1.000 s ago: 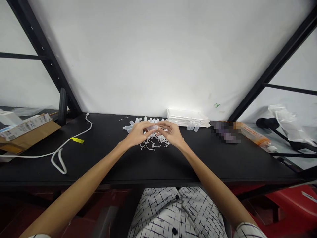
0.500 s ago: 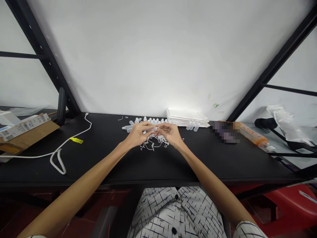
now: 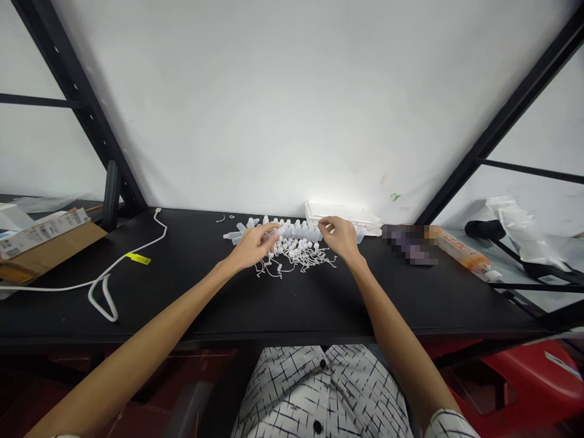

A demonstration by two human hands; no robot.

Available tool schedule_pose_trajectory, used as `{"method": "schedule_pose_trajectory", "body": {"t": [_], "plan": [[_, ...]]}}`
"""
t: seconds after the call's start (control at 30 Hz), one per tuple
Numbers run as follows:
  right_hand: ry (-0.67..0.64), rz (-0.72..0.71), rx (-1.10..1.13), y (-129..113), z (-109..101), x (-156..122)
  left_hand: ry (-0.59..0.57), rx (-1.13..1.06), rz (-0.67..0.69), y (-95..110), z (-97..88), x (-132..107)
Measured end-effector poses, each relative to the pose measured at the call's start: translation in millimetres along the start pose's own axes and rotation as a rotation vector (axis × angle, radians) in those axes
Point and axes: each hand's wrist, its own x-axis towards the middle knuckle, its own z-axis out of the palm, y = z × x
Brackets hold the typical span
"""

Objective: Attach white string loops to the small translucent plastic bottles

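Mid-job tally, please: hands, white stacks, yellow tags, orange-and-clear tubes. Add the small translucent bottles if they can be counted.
Hands: 2 (left hand, right hand)
White stack: 1
Yellow tag: 1
Orange-and-clear tube: 1
Total: 5
Small translucent bottles: left out; they overlap and are partly hidden, so no sure count.

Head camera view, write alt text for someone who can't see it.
A person's left hand holds a small translucent bottle above a black table; the right hand is near more bottles and a pile of small white pieces. A white wall stands behind.
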Motion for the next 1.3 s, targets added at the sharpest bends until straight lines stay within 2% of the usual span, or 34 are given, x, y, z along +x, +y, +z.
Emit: {"method": "schedule_pose_trajectory", "body": {"t": [0.13, 0.33, 0.43, 0.7, 0.87, 0.97, 1.07, 1.17, 1.3], "plan": [[-0.108, 0.064, -0.117, 10.4, -2.6, 3.1, -0.025, -0.125, -0.018, 1.4, -1.0, -0.3], [-0.342, 0.021, -0.211, 9.8, 1.4, 1.0, -0.091, -0.319, -0.027, -0.1, 1.0, -0.2], [-0.356, 0.002, -0.264, 10.4, 4.5, 0.9, -0.115, -0.398, -0.045, 1.8, 1.4, -0.4], [-0.384, 0.022, -0.29, 15.1, 11.4, 0.6, -0.113, -0.57, -0.211, 5.2, -2.6, 2.2], [-0.356, 0.033, -0.29, 14.7, 7.8, 1.7, -0.078, -0.584, -0.298, 5.0, -1.9, 2.4], [-0.238, 0.034, -0.106, 9.9, -0.4, 2.9, -0.062, -0.585, -0.322, 5.9, 0.4, 1.3], [-0.157, 0.016, 0.375, -4.3, -5.3, 0.0, -0.045, -0.586, -0.327, 8.2, 2.5, 0.3], [-0.246, 0.001, 0.761, -25.7, -2.0, -8.2, -0.027, -0.575, -0.31, 10.2, 4.3, -0.6], [-0.325, -0.044, 0.924, -46.8, 8.4, -18.8, -0.014, -0.543, -0.284, 10.7, 7.1, -1.8]]}}
